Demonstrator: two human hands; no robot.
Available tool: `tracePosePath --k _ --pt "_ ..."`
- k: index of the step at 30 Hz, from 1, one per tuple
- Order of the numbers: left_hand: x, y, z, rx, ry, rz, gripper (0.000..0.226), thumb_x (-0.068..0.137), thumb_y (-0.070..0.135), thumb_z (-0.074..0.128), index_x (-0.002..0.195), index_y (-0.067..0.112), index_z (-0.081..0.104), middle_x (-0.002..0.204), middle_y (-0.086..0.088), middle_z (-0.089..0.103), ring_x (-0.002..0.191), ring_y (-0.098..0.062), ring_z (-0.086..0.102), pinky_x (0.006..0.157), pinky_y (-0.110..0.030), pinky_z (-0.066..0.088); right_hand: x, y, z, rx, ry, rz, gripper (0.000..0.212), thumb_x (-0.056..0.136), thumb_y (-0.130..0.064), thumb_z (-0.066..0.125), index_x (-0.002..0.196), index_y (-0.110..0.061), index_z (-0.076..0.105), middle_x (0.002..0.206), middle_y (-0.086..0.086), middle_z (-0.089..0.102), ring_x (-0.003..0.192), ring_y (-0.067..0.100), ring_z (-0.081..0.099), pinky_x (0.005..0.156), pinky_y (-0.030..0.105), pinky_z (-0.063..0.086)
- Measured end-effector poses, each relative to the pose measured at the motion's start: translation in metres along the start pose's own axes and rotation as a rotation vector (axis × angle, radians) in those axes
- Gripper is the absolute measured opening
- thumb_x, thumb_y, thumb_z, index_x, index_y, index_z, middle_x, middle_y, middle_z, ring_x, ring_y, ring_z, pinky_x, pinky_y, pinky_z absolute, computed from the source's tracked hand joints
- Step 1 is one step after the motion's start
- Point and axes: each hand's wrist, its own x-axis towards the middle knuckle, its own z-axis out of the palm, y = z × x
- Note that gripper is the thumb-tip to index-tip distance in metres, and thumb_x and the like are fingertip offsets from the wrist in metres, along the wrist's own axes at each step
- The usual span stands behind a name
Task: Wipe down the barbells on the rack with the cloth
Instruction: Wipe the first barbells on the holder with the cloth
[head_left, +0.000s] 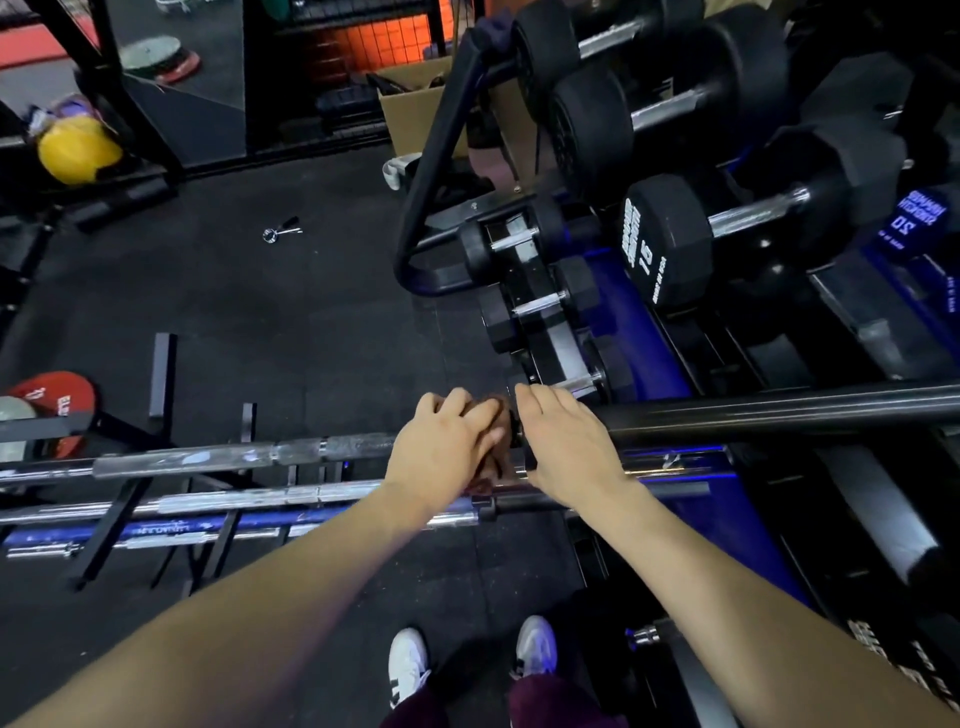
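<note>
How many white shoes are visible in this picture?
2: a left shoe and a right shoe, side by side on the black floor at the bottom edge.

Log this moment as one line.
left hand: grips cloth on top barbell | right hand: rests on barbell | stage: wiping
</note>
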Motion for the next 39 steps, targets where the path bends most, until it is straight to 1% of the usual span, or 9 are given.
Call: tracePosePath --k 6,12,17,19,24,29,32,35,39 --pt "0.031 -0.002 -0.024 -0.237 -0.311 -0.179 0.037 0.1 0.044 0.031 0.124 0.027 0.054 0.116 -0.006 0.057 0.104 -0.033 0.054 0.088 -0.038 0.044 0.003 0.002 -0.005 0.0 -0.036 0.006 0.092 0.08 -0.017 0.071 0.151 -0.008 0.012 0.15 0.004 0.028 0.137 0.021 0.028 0.112 0.028 0.025" --pt "-0.027 -0.006 0.011 0.034 0.046 0.021 0.047 0.093 0.039 0.037 0.131 0.015 0.05 0.117 -0.014 0.059 0.108 -0.037 0.056 0.094 -0.045 0.047 0.002 -0.005 0.002 0.031 -0.001 0.007 0.091 0.08 -0.017 0.07 0.151 -0.008 0.013 0.15 0.003 0.029 0.136 0.02 0.027 0.112 0.027 0.022" --pt "-0.012 -0.004 0.002 0.108 0.147 -0.051 0.036 0.092 0.041 0.037 0.1 0.025 0.069 0.086 -0.001 0.059 0.075 -0.026 0.054 0.05 -0.028 0.044 0.003 -0.003 0.003 0.026 -0.005 0.002 0.091 0.081 -0.017 0.069 0.151 -0.008 0.012 0.15 0.003 0.029 0.137 0.02 0.027 0.113 0.027 0.022" --pt "-0.005 0.0 -0.009 0.057 0.032 -0.115 0.037 0.095 0.042 0.034 0.098 0.026 0.067 0.086 0.0 0.058 0.075 -0.026 0.052 0.045 -0.027 0.036 0.002 -0.002 0.002 0.021 -0.022 0.0 0.092 0.081 -0.017 0.07 0.151 -0.008 0.011 0.151 0.004 0.029 0.138 0.02 0.026 0.114 0.027 0.021" --pt "0.022 0.002 -0.027 -0.156 -0.251 -0.302 0.037 0.101 0.043 0.027 0.118 0.025 0.055 0.114 -0.004 0.055 0.108 -0.03 0.048 0.077 -0.038 0.045 0.002 -0.001 -0.003 0.005 -0.028 0.02 0.094 0.08 -0.018 0.071 0.151 -0.009 0.011 0.151 0.003 0.029 0.137 0.019 0.027 0.113 0.027 0.023" --pt "-0.016 0.021 0.001 0.072 0.065 -0.13 0.042 0.091 0.042 0.035 0.114 0.02 0.062 0.104 -0.005 0.062 0.102 -0.033 0.055 0.089 -0.044 0.048 0.003 -0.003 -0.002 0.02 0.0 0.024 0.092 0.082 -0.022 0.071 0.151 -0.008 0.013 0.15 0.004 0.03 0.137 0.02 0.028 0.114 0.027 0.022" --pt "-0.007 0.01 0.003 0.097 0.146 -0.113 0.037 0.092 0.044 0.036 0.098 0.024 0.067 0.089 -0.002 0.06 0.08 -0.028 0.054 0.065 -0.033 0.047 0.002 -0.002 -0.001 0.024 -0.006 0.021 0.091 0.082 -0.022 0.071 0.151 -0.008 0.013 0.15 0.004 0.03 0.137 0.02 0.028 0.114 0.027 0.022" --pt "0.007 0.01 -0.015 0.064 -0.026 -0.176 0.038 0.098 0.044 0.03 0.1 0.026 0.064 0.095 -0.002 0.058 0.085 -0.028 0.051 0.056 -0.031 0.038 0.003 -0.002 -0.001 0.017 -0.005 0.014 0.091 0.081 -0.021 0.071 0.151 -0.009 0.013 0.15 0.003 0.03 0.137 0.019 0.028 0.113 0.027 0.023" --pt "0.035 -0.011 -0.025 -0.258 -0.33 -0.34 0.039 0.1 0.045 0.028 0.118 0.027 0.057 0.117 -0.007 0.06 0.108 -0.033 0.054 0.083 -0.039 0.044 0.003 -0.002 -0.004 0.03 -0.037 0.016 0.094 0.081 -0.018 0.071 0.151 -0.009 0.01 0.151 0.003 0.028 0.138 0.019 0.027 0.114 0.027 0.023"
